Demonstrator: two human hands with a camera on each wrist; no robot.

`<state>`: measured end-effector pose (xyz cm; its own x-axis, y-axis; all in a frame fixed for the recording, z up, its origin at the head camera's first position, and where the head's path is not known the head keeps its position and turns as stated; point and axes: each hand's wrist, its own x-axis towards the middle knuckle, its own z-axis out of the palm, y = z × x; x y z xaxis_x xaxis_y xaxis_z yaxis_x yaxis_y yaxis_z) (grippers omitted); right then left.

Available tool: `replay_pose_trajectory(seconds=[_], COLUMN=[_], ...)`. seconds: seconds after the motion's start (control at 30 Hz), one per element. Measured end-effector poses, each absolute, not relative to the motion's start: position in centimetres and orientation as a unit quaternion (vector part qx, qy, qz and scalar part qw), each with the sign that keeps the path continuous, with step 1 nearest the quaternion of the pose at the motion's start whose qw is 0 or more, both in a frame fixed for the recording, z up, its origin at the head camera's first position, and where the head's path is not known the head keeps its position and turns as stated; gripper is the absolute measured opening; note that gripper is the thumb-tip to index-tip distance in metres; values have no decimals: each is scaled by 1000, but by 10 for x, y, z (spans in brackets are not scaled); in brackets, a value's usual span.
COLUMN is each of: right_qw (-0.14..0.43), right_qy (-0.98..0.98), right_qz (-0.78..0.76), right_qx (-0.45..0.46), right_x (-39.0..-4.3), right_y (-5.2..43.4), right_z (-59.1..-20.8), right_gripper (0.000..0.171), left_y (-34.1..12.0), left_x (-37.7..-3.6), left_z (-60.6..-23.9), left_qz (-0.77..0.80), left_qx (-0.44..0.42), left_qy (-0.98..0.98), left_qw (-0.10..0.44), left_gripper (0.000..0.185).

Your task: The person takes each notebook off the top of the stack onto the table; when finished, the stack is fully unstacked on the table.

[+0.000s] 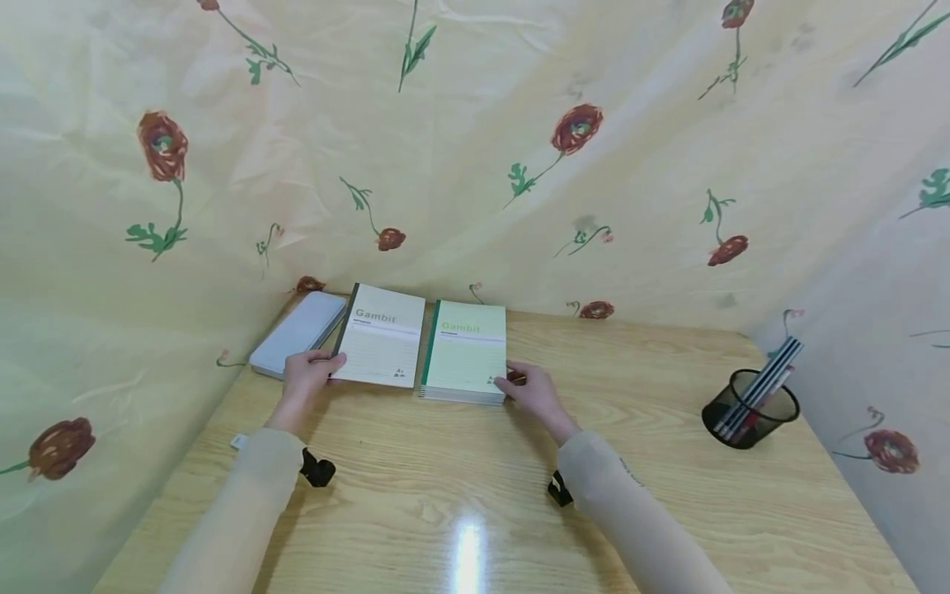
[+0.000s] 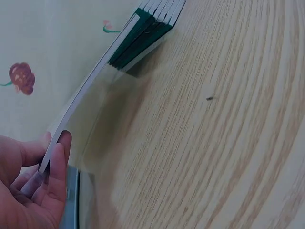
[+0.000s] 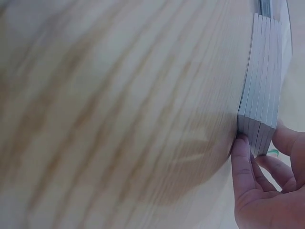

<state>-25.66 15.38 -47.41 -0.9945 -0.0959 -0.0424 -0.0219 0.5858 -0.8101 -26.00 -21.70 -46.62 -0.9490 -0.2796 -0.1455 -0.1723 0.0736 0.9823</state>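
Observation:
My left hand [image 1: 304,378] pinches the lower left corner of a pale notebook [image 1: 380,342] with a dark spine and "Gambit" on its cover. In the left wrist view this notebook [image 2: 78,95] is tilted and raised off the table, its far end near the green spines. Beside it lies a neat stack of pale green Gambit notebooks [image 1: 469,351] with green spines. My right hand [image 1: 539,394] grips that stack's lower right corner, thumb on the top cover. From the right wrist view, the fingers [image 3: 242,164] press the side of the stacked notebooks [image 3: 261,81] near the tabletop.
A light grey-blue flat case [image 1: 300,330] lies at the back left, close to the left hand. On the right stands a black mesh pen holder [image 1: 783,417] with several pens or pencils. A flower-patterned cloth [image 1: 475,165] hangs behind the wooden table [image 1: 416,503].

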Motion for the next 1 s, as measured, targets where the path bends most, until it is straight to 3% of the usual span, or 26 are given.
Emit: replay_pose_trajectory(seconds=[0.43, 1.0], right_qw=[42, 32], right_qy=[893, 897], right_qz=[-447, -440], right_qx=[-26, -31], right_x=[-258, -255], right_y=[154, 150], right_z=[-477, -476], right_gripper=[52, 50], left_y=[-215, -214], left_x=[-267, -259], left_z=[-475, -485], left_qz=[-623, -420], left_qx=[159, 115], left_qy=[-765, -897], left_qw=[20, 77], left_gripper=[35, 39])
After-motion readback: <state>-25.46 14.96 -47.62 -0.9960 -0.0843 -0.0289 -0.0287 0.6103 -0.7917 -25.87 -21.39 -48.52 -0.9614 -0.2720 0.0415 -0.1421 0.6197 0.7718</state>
